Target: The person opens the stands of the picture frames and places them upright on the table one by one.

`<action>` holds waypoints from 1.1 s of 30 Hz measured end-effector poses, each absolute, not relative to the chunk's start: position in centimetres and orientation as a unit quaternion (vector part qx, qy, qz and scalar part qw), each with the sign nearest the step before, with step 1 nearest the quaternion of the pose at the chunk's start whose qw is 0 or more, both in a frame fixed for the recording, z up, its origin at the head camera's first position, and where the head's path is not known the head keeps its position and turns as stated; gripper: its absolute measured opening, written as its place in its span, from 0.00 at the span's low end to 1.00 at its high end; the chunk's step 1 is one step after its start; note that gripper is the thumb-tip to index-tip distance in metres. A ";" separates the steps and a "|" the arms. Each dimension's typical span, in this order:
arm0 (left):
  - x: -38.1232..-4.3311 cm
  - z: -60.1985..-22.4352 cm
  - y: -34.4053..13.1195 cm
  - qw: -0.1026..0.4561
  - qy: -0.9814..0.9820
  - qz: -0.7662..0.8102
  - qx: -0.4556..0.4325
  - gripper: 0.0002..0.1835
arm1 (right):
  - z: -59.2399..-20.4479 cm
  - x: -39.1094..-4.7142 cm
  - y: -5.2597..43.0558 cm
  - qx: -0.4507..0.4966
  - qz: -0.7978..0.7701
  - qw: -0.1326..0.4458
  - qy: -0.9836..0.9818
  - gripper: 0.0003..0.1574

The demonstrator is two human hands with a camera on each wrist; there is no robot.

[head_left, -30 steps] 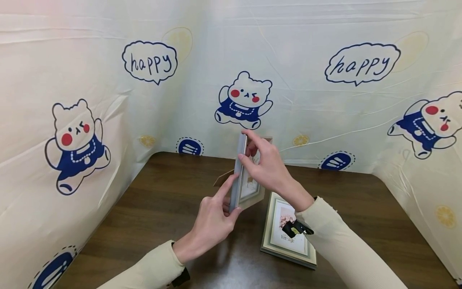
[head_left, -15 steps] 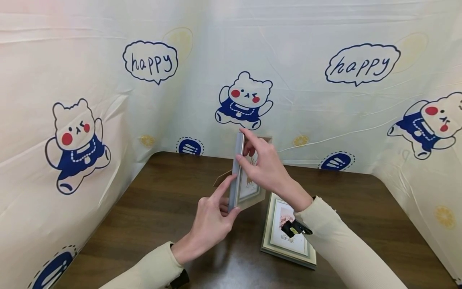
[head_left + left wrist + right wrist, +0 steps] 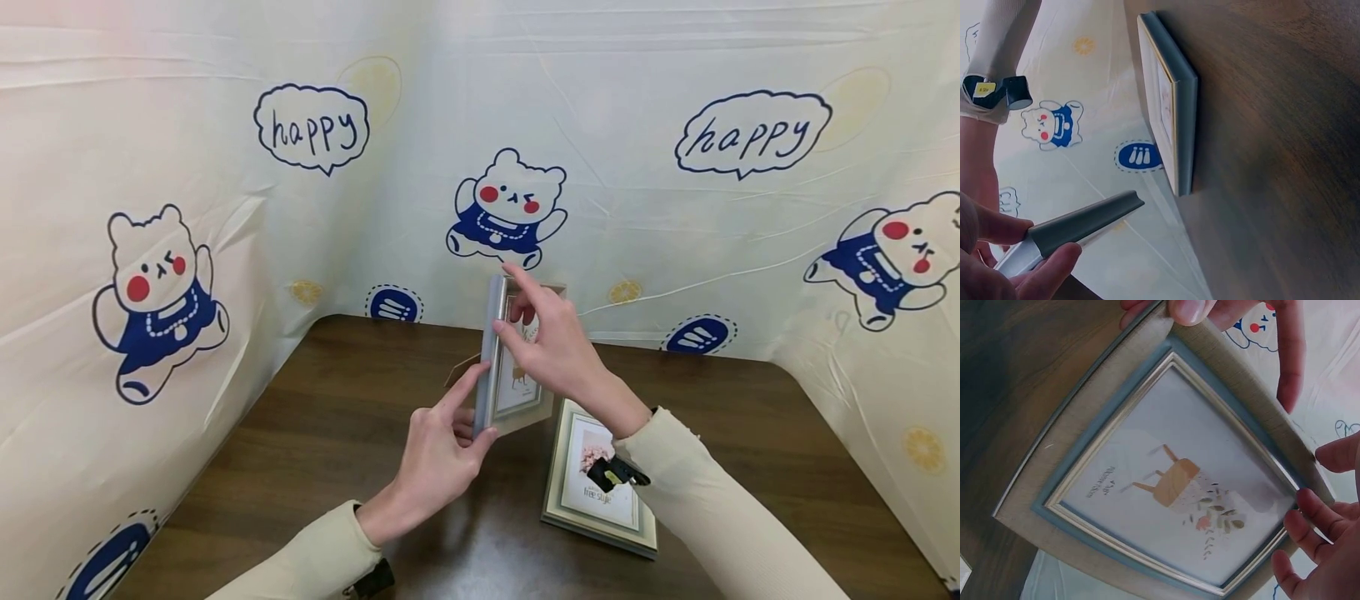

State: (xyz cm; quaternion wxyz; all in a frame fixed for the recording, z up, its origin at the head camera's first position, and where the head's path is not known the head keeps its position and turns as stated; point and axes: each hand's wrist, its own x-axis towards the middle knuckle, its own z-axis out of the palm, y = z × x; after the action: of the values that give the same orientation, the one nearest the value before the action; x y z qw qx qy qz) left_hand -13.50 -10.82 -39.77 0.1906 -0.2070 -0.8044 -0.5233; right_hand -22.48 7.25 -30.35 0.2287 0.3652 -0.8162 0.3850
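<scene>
A picture frame [image 3: 517, 387] with a pale wood border and a chair-and-flowers print stands tilted edge-on above the table in the head view. My left hand [image 3: 438, 458] pinches its lower near corner, thumb on the front, index finger along the side edge. At the upper part of the frame, my right hand [image 3: 555, 337] holds it with the thumb on the near edge, the index finger at the top corner and other fingers bent over the front. The right wrist view shows the print [image 3: 1179, 487] under glass. A thin brown flap [image 3: 462, 368] juts out behind.
Another picture frame [image 3: 633, 525], with a pink flower print, lies face up on the dark wooden table [image 3: 330, 425], partly under my right forearm. A pale curtain [image 3: 637, 208] printed with bears encloses the table's back and sides.
The held frame has shifted very slightly left and turned a little, so more of its front shows. Both hands keep their places on it; the lying frame has not moved.
</scene>
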 end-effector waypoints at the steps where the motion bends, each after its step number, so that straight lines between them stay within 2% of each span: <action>1: -13.5 -39.8 -10.8 0.190 -0.804 -0.525 -0.207 0.46 | -30.4 -22.5 7.3 0.365 0.385 0.229 -0.816 0.42; 20: -13.7 -39.6 -11.3 0.176 -0.783 -0.566 -0.190 0.47 | -31.7 -22.9 8.6 0.334 0.373 0.271 -0.822 0.36; 33: -14.0 -39.5 -11.6 0.179 -0.776 -0.580 -0.171 0.47 | -32.9 -23.6 10.1 0.309 0.364 0.264 -0.838 0.35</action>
State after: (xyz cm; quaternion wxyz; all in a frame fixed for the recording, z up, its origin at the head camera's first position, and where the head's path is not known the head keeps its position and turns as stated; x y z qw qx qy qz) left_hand -13.96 -11.57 -39.53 0.1788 -0.1712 -0.7760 -0.5802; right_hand -23.58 10.15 -32.88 0.2639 0.3088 -0.8381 0.3640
